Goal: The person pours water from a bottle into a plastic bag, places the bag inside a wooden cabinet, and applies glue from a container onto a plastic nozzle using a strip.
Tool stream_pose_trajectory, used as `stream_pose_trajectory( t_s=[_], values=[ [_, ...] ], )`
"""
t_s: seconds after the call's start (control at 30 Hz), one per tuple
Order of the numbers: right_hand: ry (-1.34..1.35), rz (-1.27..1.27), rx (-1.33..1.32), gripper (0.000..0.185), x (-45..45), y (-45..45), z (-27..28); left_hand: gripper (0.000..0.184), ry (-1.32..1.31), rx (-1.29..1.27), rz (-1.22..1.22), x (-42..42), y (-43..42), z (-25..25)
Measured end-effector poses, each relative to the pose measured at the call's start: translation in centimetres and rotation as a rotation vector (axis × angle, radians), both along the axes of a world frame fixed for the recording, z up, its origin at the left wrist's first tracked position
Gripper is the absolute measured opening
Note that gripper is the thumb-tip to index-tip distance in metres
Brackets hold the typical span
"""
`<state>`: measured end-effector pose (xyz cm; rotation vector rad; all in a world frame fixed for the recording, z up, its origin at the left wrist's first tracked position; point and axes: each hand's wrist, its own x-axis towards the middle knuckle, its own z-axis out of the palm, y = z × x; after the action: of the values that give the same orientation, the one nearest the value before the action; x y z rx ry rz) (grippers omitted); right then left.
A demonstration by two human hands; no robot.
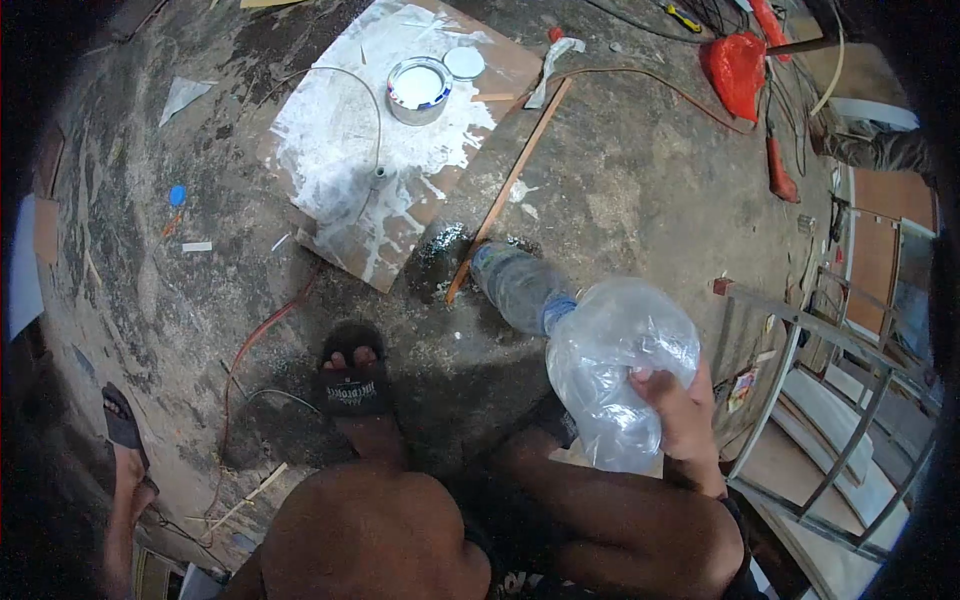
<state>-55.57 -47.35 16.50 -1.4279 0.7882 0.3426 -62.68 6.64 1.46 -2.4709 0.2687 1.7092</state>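
My right hand [682, 408] is closed on a clear plastic bottle [620, 350], thumb pressed against its crumpled, shiny side. It is held up above my bent right knee. Just beyond it a second clear bottle [515, 283], with blue at its near end, lies on the concrete floor. I cannot tell whether the two touch. My left hand is out of view.
A board [340, 140] smeared with white paint carries an open paint can [418, 92] and its round lid [464, 63]. A wooden strip [520, 180] lies beside it. A red plastic bag [737, 75] and a metal frame [820, 320] are at right. Another person's foot [122, 425] shows at left.
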Motion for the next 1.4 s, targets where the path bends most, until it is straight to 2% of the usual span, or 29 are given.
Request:
stream_pose_trajectory(
  t_s=[0.37,0.83,1.03,1.17,1.27,1.3,1.37,1.4],
  values=[
    [0.071,-0.117,-0.054,0.041,-0.7,0.0,-0.3,0.061,0.016,-0.186,0.009,2.2,-2.3,-1.3],
    [0.158,-0.204,-0.078,0.056,-1.3,0.0,-0.4,0.064,0.071,-0.279,-0.041,4.2,-3.9,-1.7],
    [0.179,-0.194,-0.084,0.055,-1.2,0.1,-0.3,0.066,0.121,-0.312,-0.14,6.9,-5.4,-1.5],
    [0.15,-0.153,-0.102,0.053,-1.6,-0.4,-0.5,0.067,0.207,-0.358,-0.349,12.2,-8.8,-0.3],
    [0.131,-0.117,-0.08,0.052,-1.6,-0.6,-0.8,0.068,0.094,-0.61,-0.422,18.4,-15.2,2.9],
    [0.125,-0.093,-0.045,0.053,-1.8,-0.9,-1.0,0.068,-0.017,-0.776,-0.376,20.2,-18.0,3.9],
    [0.123,-0.033,-0.013,0.054,-2.5,-1.8,-0.9,0.081,-0.268,-1.212,-0.07,22.0,-24.4,5.4],
    [0.117,0.012,0.002,0.056,-2.7,-2.3,-1.3,0.089,-0.313,-1.357,-0.081,22.0,-27.2,4.8]
  ],
)
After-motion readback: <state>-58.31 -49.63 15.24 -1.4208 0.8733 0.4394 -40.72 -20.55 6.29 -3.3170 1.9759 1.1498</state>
